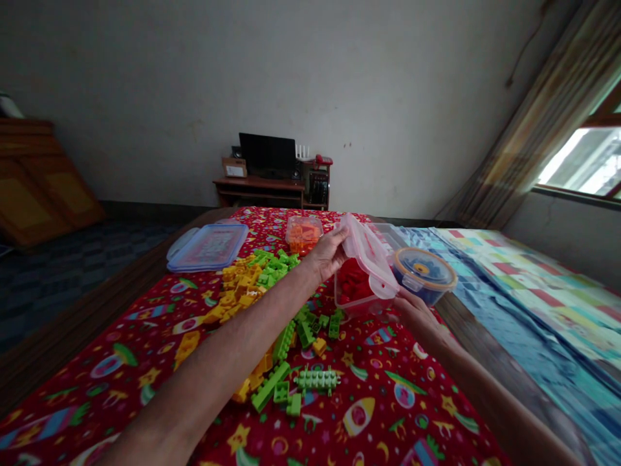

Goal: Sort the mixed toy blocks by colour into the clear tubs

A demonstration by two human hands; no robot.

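A clear plastic lid (369, 249) with a pinkish rim is tilted over a square clear box (361, 307) of red building bricks (350, 283). My left hand (332, 254) reaches across and grips the lid's left edge, fingers closed. At the lid's near right corner, my right hand (418, 317) is closed on the edge, its fingertips partly hidden beside the box. Just left of the box lie loose green bricks (305, 327), with yellow bricks (237, 291) heaped farther left.
Behind the heap stands a clear box of orange bricks (304, 234). A round container (425, 268) with an orange-rimmed lid is close to my right hand. Blue-rimmed lids (211, 246) lie at the left on the red patterned cloth (310, 433).
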